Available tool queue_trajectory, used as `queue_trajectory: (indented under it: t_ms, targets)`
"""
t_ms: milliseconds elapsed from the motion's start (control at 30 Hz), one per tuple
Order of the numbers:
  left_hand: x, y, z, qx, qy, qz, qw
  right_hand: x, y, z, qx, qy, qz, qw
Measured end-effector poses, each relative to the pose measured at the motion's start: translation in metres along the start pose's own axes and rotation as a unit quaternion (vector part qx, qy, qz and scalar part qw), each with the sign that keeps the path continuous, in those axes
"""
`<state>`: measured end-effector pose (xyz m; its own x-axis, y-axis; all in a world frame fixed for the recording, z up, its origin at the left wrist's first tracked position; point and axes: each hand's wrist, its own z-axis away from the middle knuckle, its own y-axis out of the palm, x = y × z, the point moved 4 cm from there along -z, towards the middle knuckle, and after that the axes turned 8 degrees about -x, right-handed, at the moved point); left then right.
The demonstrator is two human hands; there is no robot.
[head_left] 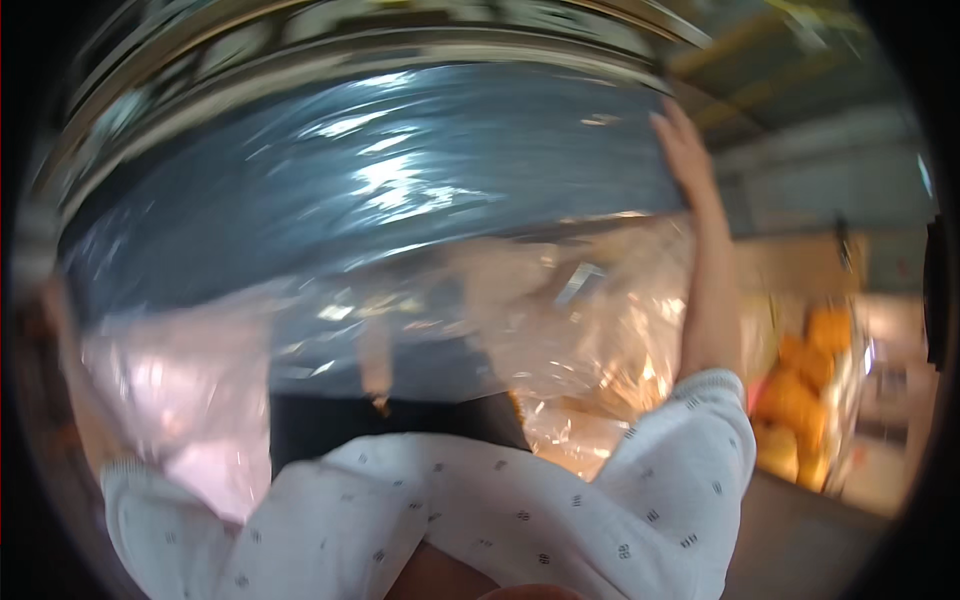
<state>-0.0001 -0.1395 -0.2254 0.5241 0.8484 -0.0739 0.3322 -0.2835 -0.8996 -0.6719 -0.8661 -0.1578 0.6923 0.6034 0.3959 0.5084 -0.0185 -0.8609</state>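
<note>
A wide, dark blue-grey bundle in clear plastic stretches across the view in front of me, between my two arms. Its plastic is shiny and creased, and a loose see-through part hangs below the dark part. I cannot tell what is inside. My right hand holds the bundle's right edge, with its fingers lying along the side. Over at the far left, my left hand is at the opposite edge, dark and smeared by motion, its fingers not readable.
Behind the bundle, a blurred pale frame or rack curves across the top. Orange and yellow bundles are stacked at the right, near brown cardboard. Grey floor shows at the lower right.
</note>
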Motion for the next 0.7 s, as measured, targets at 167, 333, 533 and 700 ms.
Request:
queue_trajectory:
  t_ms: [167,333,533,700]
  targets:
    - [-0.002,-0.031,0.007,-0.114,-0.203,-0.072,0.970,-0.026,0.005,-0.018,0.043,0.144,0.185,0.971]
    - [-0.035,-0.046,0.014,-0.287,-0.212,0.149,0.922,0.139,-0.001,-0.010,-0.100,-0.334,0.183,0.919]
    - [-0.024,-0.086,0.022,-0.131,-0.334,0.456,0.815,0.393,0.065,0.195,0.451,-0.208,-0.353,0.793]
    - [-0.006,-0.042,0.007,-0.359,-0.294,0.167,0.870,0.454,0.160,0.329,0.333,-0.429,-0.305,0.782]
